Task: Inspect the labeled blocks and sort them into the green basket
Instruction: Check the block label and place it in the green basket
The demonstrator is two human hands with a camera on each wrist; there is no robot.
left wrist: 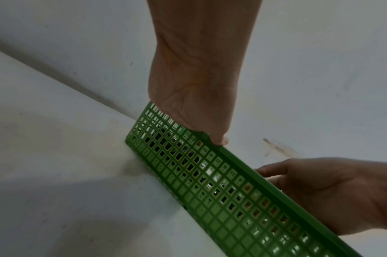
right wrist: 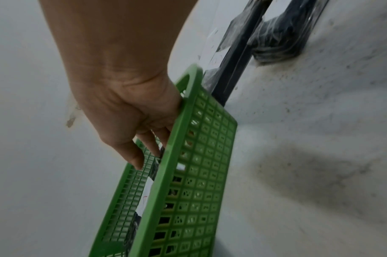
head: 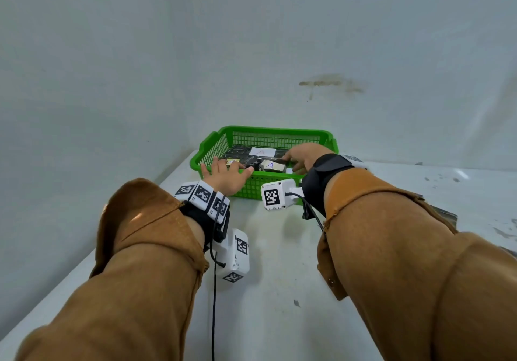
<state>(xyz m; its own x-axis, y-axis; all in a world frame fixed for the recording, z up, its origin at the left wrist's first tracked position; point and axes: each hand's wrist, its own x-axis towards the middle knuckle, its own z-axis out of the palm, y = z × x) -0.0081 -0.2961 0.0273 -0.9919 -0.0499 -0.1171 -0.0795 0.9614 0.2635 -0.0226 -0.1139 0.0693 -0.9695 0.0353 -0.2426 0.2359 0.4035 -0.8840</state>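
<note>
The green basket (head: pixel 264 136) stands on the white table against the wall. Inside lie dark wrapped blocks with white paper labels: one with a blue A (head: pixel 270 165), one with a red A (head: pixel 261 152), and one (head: pixel 233 161) half hidden under my left fingers. My left hand (head: pixel 223 169) lies over the basket's near left rim (left wrist: pixel 232 161) with its fingers spread and straight, holding nothing. My right hand (head: pixel 293 162) reaches in over the right rim (right wrist: pixel 181 132); its fingers (right wrist: pixel 137 160) point down beside the blue-A block and grip nothing that I can see.
The table (head: pixel 279 248) ends in a left edge that runs toward me. The wall (head: pixel 251 52) rises straight behind the basket. A dark plastic-wrapped object (head: pixel 444 215) lies at the table's right side, also seen in the right wrist view (right wrist: pixel 276 40).
</note>
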